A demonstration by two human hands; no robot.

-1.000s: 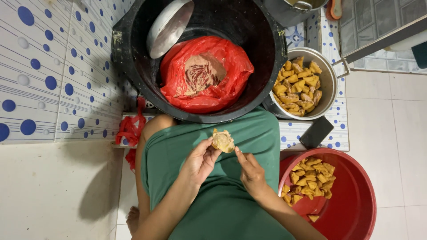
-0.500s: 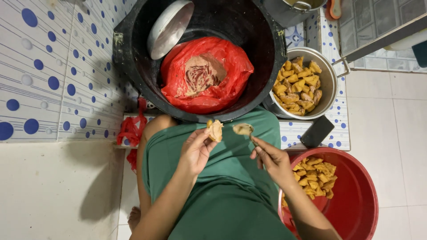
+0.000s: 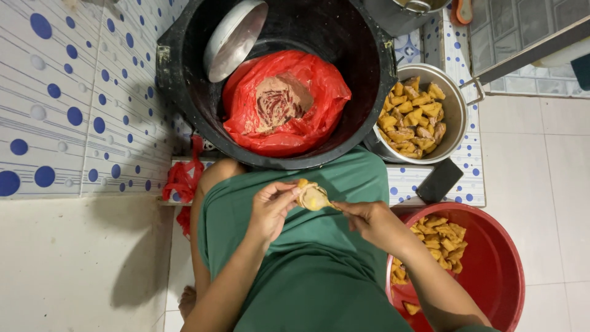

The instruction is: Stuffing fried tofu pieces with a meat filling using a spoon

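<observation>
Over your lap: L hand (image 3: 270, 209) pinches fried tofu puff (image 3: 312, 197); R hand (image 3: 369, 218) fingertips pressed together at its opening. Stuffing step, prob. Next needs filling from red bag (image 3: 283, 101).

Home kitchen floor, dotted tiles (image 3: 80, 110) (food tubs)

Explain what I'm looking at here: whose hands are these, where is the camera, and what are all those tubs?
No machine here: a person wears a camera on the head, looking down at their own lap. The left hand holds a small golden food piece, and the right hand touches it with its fingers. Ahead stands a black tub with a red bag of brownish filling and a metal lid. A metal pot and a red basin both hold similar golden pieces.
</observation>
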